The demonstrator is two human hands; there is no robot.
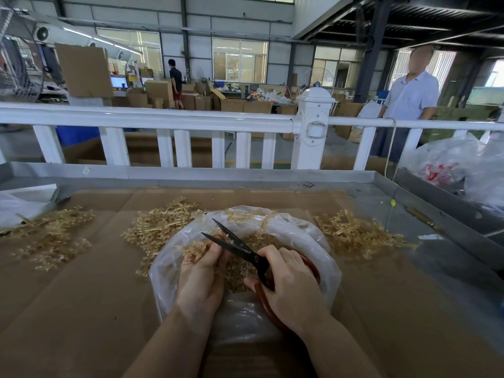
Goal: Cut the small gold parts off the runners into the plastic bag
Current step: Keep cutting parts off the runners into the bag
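A clear plastic bag [308, 236] lies open on the cardboard in front of me, with a heap of small gold parts [240, 271] inside. My left hand [200, 279] grips a gold runner [195, 248] over the bag's mouth. My right hand [291, 287] holds black scissors [234, 245] by their red handles. The blades are parted and point up and left, just above the runner.
Piles of gold runners lie on the cardboard at the left [49, 236], centre [161, 225] and right [357, 233]. A metal tray rim [191, 173] and white railing [163, 118] stand beyond. More plastic bags [447, 162] sit at the far right, where a person [409, 102] stands.
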